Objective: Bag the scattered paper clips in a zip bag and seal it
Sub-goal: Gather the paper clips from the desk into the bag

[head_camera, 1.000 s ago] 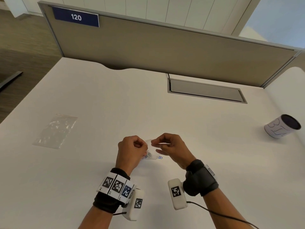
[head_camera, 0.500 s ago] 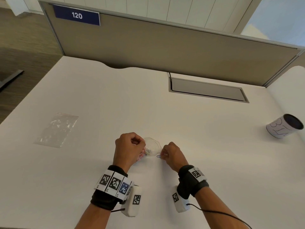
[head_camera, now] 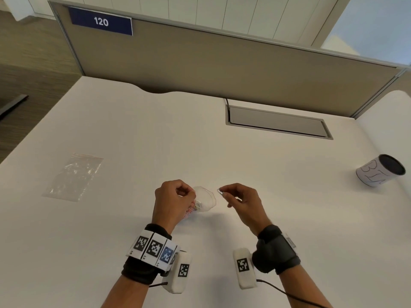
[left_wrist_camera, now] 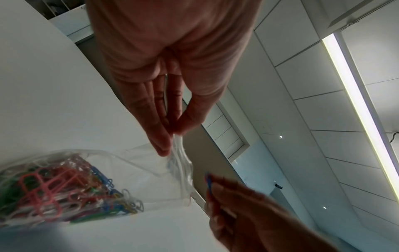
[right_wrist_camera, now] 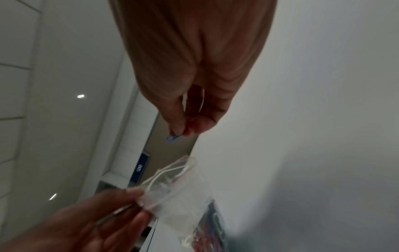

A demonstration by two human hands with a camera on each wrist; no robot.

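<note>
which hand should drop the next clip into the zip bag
Right. The right hand already pinches a blue paper clip just beside the open mouth of the zip bag. The left hand is busy pinching the bag's rim to hold it open.

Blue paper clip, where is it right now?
Head view, centre: the blue paper clip is pinched in the right hand, held above the table just right of the open mouth of the zip bag gripped by the left hand.
</note>
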